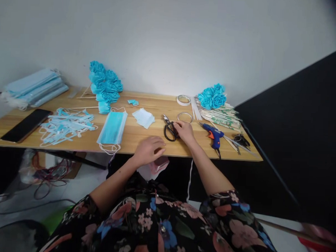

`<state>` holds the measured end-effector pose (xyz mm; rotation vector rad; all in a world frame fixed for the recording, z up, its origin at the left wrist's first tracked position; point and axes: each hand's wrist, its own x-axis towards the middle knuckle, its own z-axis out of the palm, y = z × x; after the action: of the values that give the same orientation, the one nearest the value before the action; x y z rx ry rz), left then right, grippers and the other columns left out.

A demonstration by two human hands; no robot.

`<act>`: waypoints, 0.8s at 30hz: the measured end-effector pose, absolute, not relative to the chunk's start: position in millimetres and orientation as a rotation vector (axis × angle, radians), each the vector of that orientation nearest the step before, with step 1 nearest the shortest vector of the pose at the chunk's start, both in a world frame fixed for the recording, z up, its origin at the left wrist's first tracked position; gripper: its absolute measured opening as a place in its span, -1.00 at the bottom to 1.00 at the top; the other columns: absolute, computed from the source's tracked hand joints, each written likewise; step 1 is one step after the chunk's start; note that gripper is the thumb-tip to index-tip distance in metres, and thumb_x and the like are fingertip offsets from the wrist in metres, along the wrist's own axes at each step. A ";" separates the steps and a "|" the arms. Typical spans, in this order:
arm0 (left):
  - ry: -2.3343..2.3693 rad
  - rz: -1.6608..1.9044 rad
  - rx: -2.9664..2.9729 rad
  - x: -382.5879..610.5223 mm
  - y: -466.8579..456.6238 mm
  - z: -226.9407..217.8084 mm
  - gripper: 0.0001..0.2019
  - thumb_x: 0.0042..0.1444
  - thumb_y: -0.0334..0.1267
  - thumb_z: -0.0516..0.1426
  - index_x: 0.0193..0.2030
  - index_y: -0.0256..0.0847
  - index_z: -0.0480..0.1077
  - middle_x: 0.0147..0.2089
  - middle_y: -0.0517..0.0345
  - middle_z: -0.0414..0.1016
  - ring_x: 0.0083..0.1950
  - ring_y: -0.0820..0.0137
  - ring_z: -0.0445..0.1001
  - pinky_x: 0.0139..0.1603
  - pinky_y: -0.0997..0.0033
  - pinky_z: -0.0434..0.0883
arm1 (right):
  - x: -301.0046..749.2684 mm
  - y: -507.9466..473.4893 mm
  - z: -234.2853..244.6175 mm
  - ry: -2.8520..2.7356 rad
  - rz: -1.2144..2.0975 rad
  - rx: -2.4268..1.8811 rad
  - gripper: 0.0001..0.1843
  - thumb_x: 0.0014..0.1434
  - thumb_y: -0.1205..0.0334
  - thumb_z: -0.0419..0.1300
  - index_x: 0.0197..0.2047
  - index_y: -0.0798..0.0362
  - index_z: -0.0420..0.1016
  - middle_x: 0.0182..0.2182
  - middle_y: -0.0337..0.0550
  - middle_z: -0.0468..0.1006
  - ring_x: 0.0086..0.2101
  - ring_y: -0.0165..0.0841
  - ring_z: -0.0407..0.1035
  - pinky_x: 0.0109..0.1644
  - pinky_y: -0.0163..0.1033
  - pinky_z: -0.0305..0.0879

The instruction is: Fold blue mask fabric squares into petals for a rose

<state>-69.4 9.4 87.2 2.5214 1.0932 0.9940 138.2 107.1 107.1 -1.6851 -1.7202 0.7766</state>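
A pair of black-handled scissors [167, 122] lies on the wooden table, blades towards the wall. My right hand [183, 131] has its fingers closed on the right handle loop. To the left, my left hand [150, 150] rests at the front edge of the table, fingers stretched out and holding nothing. Beyond it lie small cut pieces of pale fabric [143, 118]. A blue face mask [112, 127] lies flat further left. Behind the scissors is a thin ring [185, 117], perhaps a tape roll.
Blue flowers [105, 82] lie at the back left, more blue flowers [213, 96] at the back right on wrapped sticks [222, 116]. A blue glue gun [214, 133] is at the right. Mask scraps [69, 124], a phone [26, 125] and stacked masks [36, 86] fill the left.
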 end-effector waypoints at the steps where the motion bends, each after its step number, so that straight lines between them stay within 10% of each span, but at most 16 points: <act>1: 1.069 0.980 2.520 -69.4 8.3 88.7 -0.77 0.33 -0.22 0.13 -0.05 -0.23 0.59 -0.02 -0.05 0.68 0.08 0.16 0.60 0.15 0.10 0.51 | 136.5 105.2 102.8 -1.718 0.689 -1.714 -0.71 0.29 0.14 0.14 -0.16 0.03 0.69 -0.37 -0.12 0.70 -0.40 -0.27 0.52 -0.27 -0.24 0.37; 15: 0.589 0.844 2.433 -77.0 -2.2 94.1 -0.70 0.37 -0.15 0.07 -0.15 -0.21 0.62 -0.06 -0.04 0.70 0.01 0.21 0.62 0.06 0.22 0.50 | 135.3 103.0 80.9 -1.624 0.322 -1.589 -0.64 0.25 0.09 0.12 -0.13 0.03 0.73 -0.15 -0.03 0.75 -0.17 -0.15 0.60 -0.01 -0.11 0.46; 24: 0.913 0.303 1.877 -99.3 -62.0 -33.7 -0.72 0.35 -0.15 0.11 -0.12 -0.18 0.65 -0.07 0.12 0.71 -0.02 0.33 0.63 0.03 0.49 0.45 | 136.7 107.3 75.4 -1.679 0.305 -1.549 -0.65 0.24 0.09 0.14 -0.15 0.02 0.73 -0.15 -0.02 0.74 -0.17 -0.14 0.59 0.00 -0.06 0.48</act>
<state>-99.3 -62.0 -33.7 1.8768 0.9128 0.3029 136.7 107.3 75.4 -1.5491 -1.6785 0.3055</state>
